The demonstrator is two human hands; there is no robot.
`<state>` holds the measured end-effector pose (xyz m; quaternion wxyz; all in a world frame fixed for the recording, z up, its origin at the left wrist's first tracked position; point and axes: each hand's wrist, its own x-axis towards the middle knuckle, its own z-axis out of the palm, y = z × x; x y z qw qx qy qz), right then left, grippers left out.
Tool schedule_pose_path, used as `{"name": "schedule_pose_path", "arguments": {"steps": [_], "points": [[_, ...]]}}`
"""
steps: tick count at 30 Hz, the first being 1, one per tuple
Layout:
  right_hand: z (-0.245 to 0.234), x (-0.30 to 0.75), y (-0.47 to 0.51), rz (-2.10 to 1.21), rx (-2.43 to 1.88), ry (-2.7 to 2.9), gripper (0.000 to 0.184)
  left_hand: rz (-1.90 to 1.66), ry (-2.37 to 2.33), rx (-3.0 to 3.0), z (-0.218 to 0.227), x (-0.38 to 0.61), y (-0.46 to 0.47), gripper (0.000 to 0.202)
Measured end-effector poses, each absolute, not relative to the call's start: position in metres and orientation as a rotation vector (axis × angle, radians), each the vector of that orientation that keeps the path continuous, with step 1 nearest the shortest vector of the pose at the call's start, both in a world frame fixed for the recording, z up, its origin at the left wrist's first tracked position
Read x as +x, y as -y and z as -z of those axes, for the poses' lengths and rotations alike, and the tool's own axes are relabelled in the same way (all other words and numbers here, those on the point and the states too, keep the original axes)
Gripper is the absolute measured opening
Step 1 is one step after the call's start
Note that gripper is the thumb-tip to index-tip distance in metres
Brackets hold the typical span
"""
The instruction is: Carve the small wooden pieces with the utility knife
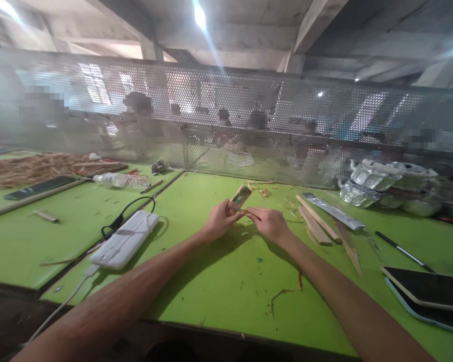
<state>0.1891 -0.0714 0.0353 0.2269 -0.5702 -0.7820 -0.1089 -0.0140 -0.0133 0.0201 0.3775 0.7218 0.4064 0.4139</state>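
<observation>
My left hand (219,221) is closed around a small flat rectangular piece (241,197) with a green and reddish face and pale edges, which tilts up above the fingers. Close by on the right, my right hand (271,224) pinches a thin straw-coloured strip (245,211). One end of that strip meets my left thumb near the lower edge of the rectangular piece. Both hands are held over the green table (211,281). My fingers hide part of the strip and the lower part of the piece.
A white power bank (126,239) with cables lies left. Wooden slats (313,226) and a silver packet (334,211) lie right, near a pen (403,251) and a tablet (430,289). Foil packages (377,183) stand behind them. A perforated screen (226,100) closes off the back; people are beyond it.
</observation>
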Motion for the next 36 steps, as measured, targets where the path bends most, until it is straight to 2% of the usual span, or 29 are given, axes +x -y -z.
{"name": "schedule_pose_path", "arguments": {"steps": [11, 17, 24, 31, 36], "points": [[-0.041, 0.167, 0.08, 0.187, -1.73, 2.044, 0.038, -1.138, -1.042, 1.694, -0.024, -0.009, 0.021, 0.034], [-0.035, 0.155, 0.084, 0.202, -1.703, 1.932, 0.042, -1.137, -1.078, 1.635, -0.02, -0.01, 0.018, 0.04], [-0.032, 0.142, 0.088, 0.252, -1.742, 1.832, 0.038, -1.2, -1.076, 1.615, -0.014, -0.01, 0.014, 0.052], [-0.035, 0.134, 0.091, 0.339, -1.936, 1.769, 0.032, -1.211, -1.086, 1.588, -0.012, -0.008, 0.011, 0.054], [-0.036, 0.136, 0.089, 0.34, -1.94, 1.818, 0.035, -1.182, -1.109, 1.586, -0.011, -0.006, 0.01, 0.053]]}}
